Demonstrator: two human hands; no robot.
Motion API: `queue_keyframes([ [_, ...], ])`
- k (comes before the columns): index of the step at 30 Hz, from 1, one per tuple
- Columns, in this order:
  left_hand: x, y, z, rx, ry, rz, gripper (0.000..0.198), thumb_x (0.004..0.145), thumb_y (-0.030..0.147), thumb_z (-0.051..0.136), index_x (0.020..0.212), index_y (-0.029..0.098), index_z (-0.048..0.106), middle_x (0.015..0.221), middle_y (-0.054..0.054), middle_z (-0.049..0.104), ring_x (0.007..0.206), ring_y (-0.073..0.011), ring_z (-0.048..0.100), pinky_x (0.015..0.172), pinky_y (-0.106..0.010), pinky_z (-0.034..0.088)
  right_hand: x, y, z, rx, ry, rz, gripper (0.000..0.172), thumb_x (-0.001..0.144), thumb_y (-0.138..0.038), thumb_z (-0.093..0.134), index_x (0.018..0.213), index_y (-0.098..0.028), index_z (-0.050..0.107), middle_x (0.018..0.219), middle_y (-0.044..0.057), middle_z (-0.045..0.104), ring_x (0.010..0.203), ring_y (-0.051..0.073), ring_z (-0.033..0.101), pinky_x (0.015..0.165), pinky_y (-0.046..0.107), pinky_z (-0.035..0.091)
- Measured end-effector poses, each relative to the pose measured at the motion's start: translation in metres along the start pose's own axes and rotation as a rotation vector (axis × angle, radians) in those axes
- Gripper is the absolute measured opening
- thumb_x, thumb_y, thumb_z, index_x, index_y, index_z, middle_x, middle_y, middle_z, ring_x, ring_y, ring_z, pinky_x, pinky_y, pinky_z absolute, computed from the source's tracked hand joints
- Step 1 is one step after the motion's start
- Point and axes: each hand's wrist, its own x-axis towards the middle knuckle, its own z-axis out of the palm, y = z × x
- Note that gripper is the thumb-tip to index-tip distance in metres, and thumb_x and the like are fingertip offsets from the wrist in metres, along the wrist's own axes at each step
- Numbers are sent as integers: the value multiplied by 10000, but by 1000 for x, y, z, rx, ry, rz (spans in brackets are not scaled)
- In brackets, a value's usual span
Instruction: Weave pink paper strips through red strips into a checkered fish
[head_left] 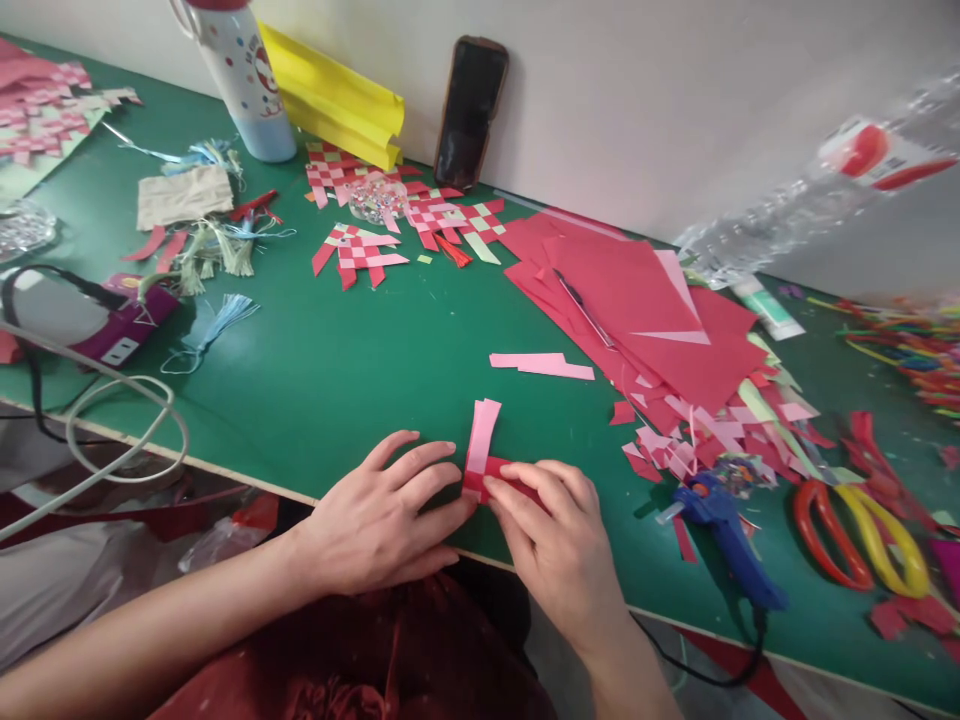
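Near the front edge of the green table [360, 350], my left hand [382, 520] and my right hand [555, 540] meet over a small piece of paper weaving [484, 455]. It is made of pink strips standing up and a red strip lying across them. My left hand lies flat, its fingers pressing the left end of the red strip. My right hand pinches the red strip from the right, thumb and forefinger closed on it.
Loose pink strips [544, 364] lie just beyond. Red paper sheets [637, 300] and scraps are piled to the right, with a blue glue gun [724, 530] and red-yellow scissors [855, 535]. Woven paper fish [360, 250], a bottle [247, 80], a phone [471, 110] and tassels [217, 250] stand farther back.
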Motion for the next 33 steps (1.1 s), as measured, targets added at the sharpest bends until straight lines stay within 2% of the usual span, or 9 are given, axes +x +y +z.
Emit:
queue_keyframes([
  [9, 0, -1, 1, -15, 2, -7, 386, 964, 499, 496, 1258, 262, 580, 1199, -56, 597, 1279, -277, 460, 1124, -500, 259, 12, 1, 2, -1, -15, 18, 114, 923, -192, 614, 961, -213, 719, 973, 49, 719, 953, 220, 568, 865, 394, 447],
  [21, 0, -1, 2, -16, 6, 22, 398, 976, 491, 485, 1263, 235, 586, 1295, -25, 613, 1297, -285, 453, 1117, -507, 269, 7, 3, 4, 23, -10, 19, 103, 918, -176, 623, 973, -191, 710, 985, 59, 709, 962, 227, 558, 862, 412, 456],
  [25, 1, -2, 2, -30, 9, 31, 398, 984, 481, 476, 1274, 228, 582, 1292, -15, 629, 1290, -281, 464, 1111, -509, 268, 7, 10, 3, -3, 31, 24, 134, 924, -158, 610, 1029, -170, 693, 999, 75, 709, 960, 231, 566, 867, 417, 468],
  [29, 1, -2, 2, -26, 18, 30, 403, 982, 477, 484, 1280, 224, 581, 1291, -21, 635, 1282, -280, 472, 1110, -508, 265, 13, 13, 0, -31, 44, 12, 174, 929, -150, 596, 1080, -150, 683, 1020, 86, 711, 958, 234, 565, 878, 419, 471],
  [33, 1, -2, 2, -28, 13, 32, 407, 987, 473, 477, 1293, 222, 575, 1316, -11, 627, 1287, -281, 468, 1109, -509, 266, 25, 15, -4, -40, -3, -28, 165, 933, -162, 586, 1060, -172, 692, 1021, 72, 710, 974, 239, 558, 885, 413, 461],
])
